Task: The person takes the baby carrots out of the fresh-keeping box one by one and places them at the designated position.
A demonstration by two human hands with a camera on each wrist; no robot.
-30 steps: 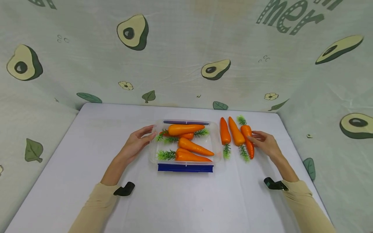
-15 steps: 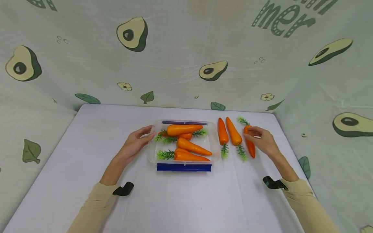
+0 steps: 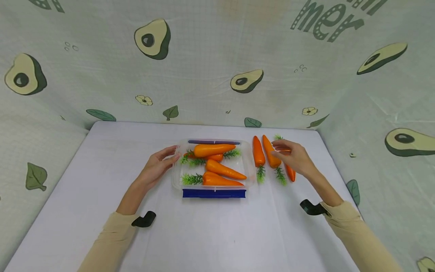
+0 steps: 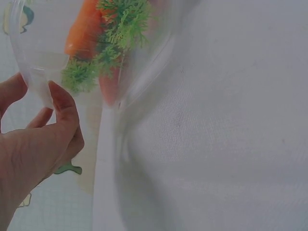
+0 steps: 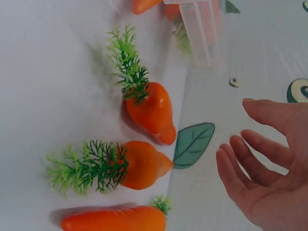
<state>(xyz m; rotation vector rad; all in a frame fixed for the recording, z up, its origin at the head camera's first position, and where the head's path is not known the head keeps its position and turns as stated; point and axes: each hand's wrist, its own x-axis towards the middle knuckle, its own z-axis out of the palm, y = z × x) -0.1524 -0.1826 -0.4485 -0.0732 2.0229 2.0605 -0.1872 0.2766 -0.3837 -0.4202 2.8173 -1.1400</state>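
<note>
A clear plastic food container point(image 3: 251, 166) stands on the table, with several orange toy carrots point(image 3: 217, 179) lying inside. My left hand point(image 3: 154, 170) holds its left rim; the left wrist view shows thumb and fingers point(image 4: 65, 103) pinching the clear wall. To the container's right lie a left carrot point(image 3: 258, 152), a middle carrot point(image 3: 270, 149) and a right carrot point(image 3: 290, 174). Above the last two hovers my right hand point(image 3: 295, 156), hiding part of the right carrot. In the right wrist view its fingers are loosely bent, apart from the carrots and holding nothing.
Blue locking flaps point(image 3: 214, 193) hang at the container's front and back. A white tabletop point(image 3: 204, 234) spreads around everything. Behind it hangs a cloth point(image 3: 197, 75) printed with avocados and leaves. Black wrist cameras point(image 3: 144, 219) sit at both sleeves.
My right hand has left the right carrot and moved left, over the middle one. That carrot's leafy end shifted slightly while the hand was on it. My left hand stays on the container.
</note>
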